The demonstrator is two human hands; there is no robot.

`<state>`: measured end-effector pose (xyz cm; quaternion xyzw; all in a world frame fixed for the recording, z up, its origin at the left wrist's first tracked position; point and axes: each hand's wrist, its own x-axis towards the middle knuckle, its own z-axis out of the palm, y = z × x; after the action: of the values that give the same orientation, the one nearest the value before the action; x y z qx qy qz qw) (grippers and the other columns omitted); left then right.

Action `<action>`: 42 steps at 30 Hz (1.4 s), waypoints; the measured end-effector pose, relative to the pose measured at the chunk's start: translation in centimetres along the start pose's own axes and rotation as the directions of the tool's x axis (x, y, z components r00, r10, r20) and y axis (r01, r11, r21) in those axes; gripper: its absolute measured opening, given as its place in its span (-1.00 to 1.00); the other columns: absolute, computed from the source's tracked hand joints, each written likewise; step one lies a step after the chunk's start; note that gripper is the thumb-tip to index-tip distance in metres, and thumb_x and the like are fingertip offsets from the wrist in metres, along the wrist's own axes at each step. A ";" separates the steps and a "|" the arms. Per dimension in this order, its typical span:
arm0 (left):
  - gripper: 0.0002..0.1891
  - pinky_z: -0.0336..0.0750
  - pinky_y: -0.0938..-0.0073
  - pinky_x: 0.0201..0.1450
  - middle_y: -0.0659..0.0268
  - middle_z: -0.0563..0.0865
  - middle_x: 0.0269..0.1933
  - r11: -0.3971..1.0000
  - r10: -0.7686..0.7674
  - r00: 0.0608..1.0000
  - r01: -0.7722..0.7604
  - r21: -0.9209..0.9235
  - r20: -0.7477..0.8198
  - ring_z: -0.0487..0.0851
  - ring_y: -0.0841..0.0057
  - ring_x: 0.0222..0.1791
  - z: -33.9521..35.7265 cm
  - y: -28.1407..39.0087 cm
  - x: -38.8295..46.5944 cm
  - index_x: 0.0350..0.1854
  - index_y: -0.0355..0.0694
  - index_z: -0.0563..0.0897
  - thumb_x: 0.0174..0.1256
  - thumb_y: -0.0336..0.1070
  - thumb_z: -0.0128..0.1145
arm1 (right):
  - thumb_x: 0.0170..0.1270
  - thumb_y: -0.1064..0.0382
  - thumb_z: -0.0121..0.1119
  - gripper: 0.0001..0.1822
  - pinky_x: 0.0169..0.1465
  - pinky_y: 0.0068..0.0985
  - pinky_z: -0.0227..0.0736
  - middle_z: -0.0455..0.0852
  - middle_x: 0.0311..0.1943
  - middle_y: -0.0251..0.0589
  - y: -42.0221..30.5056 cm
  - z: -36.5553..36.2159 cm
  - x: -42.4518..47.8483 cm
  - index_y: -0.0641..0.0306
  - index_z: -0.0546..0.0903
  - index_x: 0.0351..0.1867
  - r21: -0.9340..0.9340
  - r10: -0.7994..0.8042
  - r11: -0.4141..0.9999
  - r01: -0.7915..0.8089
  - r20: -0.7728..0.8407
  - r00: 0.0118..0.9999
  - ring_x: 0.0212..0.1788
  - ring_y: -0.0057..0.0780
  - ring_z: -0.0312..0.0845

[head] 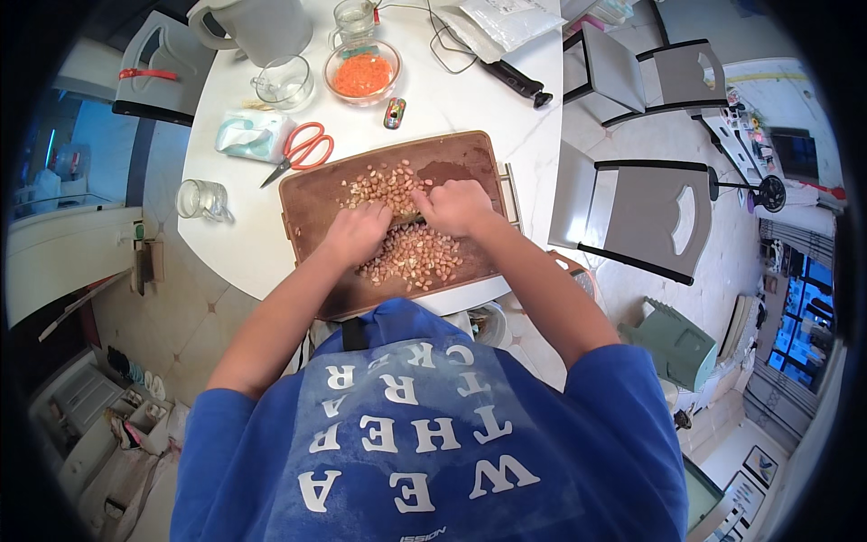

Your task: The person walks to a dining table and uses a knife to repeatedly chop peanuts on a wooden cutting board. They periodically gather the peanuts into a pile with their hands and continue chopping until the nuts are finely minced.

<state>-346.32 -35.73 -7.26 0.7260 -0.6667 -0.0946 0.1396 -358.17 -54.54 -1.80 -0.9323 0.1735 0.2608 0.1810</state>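
Observation:
A brown wooden cutting board (pixel 311 203) lies in front of me on the table. Shelled peanuts, whole and in pieces, form a far pile (pixel 383 186) and a near pile (pixel 413 257). Between the piles runs a narrow tool (pixel 408 220), perhaps a knife seen edge-on; my hands cover most of it. My right hand (pixel 457 205) is closed in a fist around its right end, the thumb pointing left. At the other end, the curled fingers of my left hand (pixel 360 232) grip it, close against the peanuts.
Beyond the board lie red-handled scissors (pixel 308 149), a tissue pack (pixel 250 134), a toy car (pixel 395 113) and a glass bowl of shredded carrot (pixel 362 73). Glass mugs (pixel 202 199), a pitcher (pixel 267 30) and a black corded device (pixel 516 81) share the table. Grey chairs (pixel 650 217) flank it.

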 end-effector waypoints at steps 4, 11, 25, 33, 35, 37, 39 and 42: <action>-0.79 0.64 0.19 -0.29 0.17 0.65 -0.29 0.999 -0.027 1.000 0.027 0.020 -0.005 0.70 0.20 -0.24 -2.2 1.5 -0.6 -0.30 -0.25 0.52 -0.02 -0.43 0.23 | 0.56 -0.19 -0.36 -0.27 -0.01 -0.12 0.60 0.80 -0.30 0.09 -1.1 -2.1 -2.4 0.25 0.79 -0.31 0.008 0.002 1.000 -0.002 -0.006 1.000 -0.18 0.01 0.76; -0.79 0.58 0.17 -0.36 0.11 0.60 -0.37 0.988 -0.041 0.998 0.034 -0.151 -0.049 0.66 0.15 -0.32 -1.9 8.0 -2.3 -0.37 -0.27 0.48 -0.06 -0.44 0.24 | 0.56 -0.20 -0.33 -0.27 -0.07 -0.12 0.61 0.79 -0.36 0.14 0.4 -0.2 -7.3 0.25 0.79 -0.38 -0.025 -0.002 1.000 0.003 0.045 0.999 -0.23 0.05 0.76; -0.89 0.56 0.42 -0.38 0.31 0.52 -0.35 0.998 0.021 0.999 -0.024 -0.062 -0.042 0.59 0.40 -0.30 2.8 14.4 -6.3 -0.41 -0.15 0.49 0.03 -0.34 0.14 | 0.40 -0.01 0.17 -0.46 -0.60 -0.25 0.41 0.58 -0.79 -0.14 2.2 12.1 -14.8 0.14 0.61 -0.78 0.103 -0.064 0.987 0.125 -0.460 0.886 -0.74 -0.17 0.53; -0.85 0.55 0.40 -0.40 0.32 0.50 -0.36 0.995 -0.076 0.995 0.070 -0.076 -0.068 0.58 0.39 -0.29 4.4 15.2 -6.6 -0.41 -0.13 0.48 -0.04 -0.35 0.18 | 0.38 -0.01 0.20 -0.48 -0.57 -0.23 0.45 0.57 -0.79 -0.12 3.8 13.2 -13.7 0.13 0.61 -0.77 0.077 -0.115 0.984 0.159 -0.403 0.908 -0.73 -0.13 0.54; -0.81 0.55 0.37 -0.40 0.31 0.51 -0.35 0.990 -0.100 0.993 0.093 -0.110 -0.061 0.59 0.35 -0.30 4.4 14.8 -6.4 -0.41 -0.14 0.48 -0.10 -0.37 0.21 | 0.40 -0.05 0.17 -0.47 -0.55 -0.20 0.48 0.60 -0.76 -0.07 3.8 12.1 -13.3 0.14 0.64 -0.75 0.029 -0.111 0.992 0.127 -0.325 0.939 -0.70 -0.09 0.57; -0.79 0.56 0.31 -0.38 0.28 0.53 -0.35 0.977 -0.127 0.991 0.121 -0.174 -0.029 0.61 0.30 -0.30 3.8 14.3 -5.8 -0.41 -0.16 0.48 -0.11 -0.39 0.24 | 0.44 -0.01 0.11 -0.56 -0.54 -0.17 0.47 0.65 -0.70 -0.08 4.7 12.3 -12.3 0.14 0.73 -0.57 -0.036 -0.165 0.986 0.161 -0.252 0.954 -0.64 -0.06 0.59; -0.79 0.58 0.27 -0.34 0.26 0.57 -0.33 0.967 -0.137 0.990 0.138 -0.213 0.021 0.63 0.27 -0.27 3.4 13.4 -5.2 -0.39 -0.18 0.50 -0.10 -0.39 0.26 | 0.47 -0.01 0.05 -0.57 -0.50 -0.13 0.48 0.68 -0.65 -0.08 5.1 11.8 -11.2 0.14 0.78 -0.46 -0.060 -0.188 0.982 0.180 -0.184 0.965 -0.59 -0.03 0.63; -0.80 0.61 0.21 -0.24 0.21 0.65 -0.28 0.949 -0.157 0.981 0.181 -0.260 0.112 0.68 0.23 -0.20 3.0 11.6 -4.2 -0.33 -0.21 0.56 -0.05 -0.39 0.26 | 0.52 -0.14 -0.09 -0.43 -0.34 -0.06 0.56 0.73 -0.54 0.03 4.5 9.2 -9.4 0.20 0.78 -0.42 0.039 -0.078 0.996 0.079 -0.027 0.997 -0.43 0.07 0.70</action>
<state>-358.61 -32.66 -6.44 0.7498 -0.5886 -0.2285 0.1979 -371.52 -52.34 -5.13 -0.9378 0.1442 0.2379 0.2077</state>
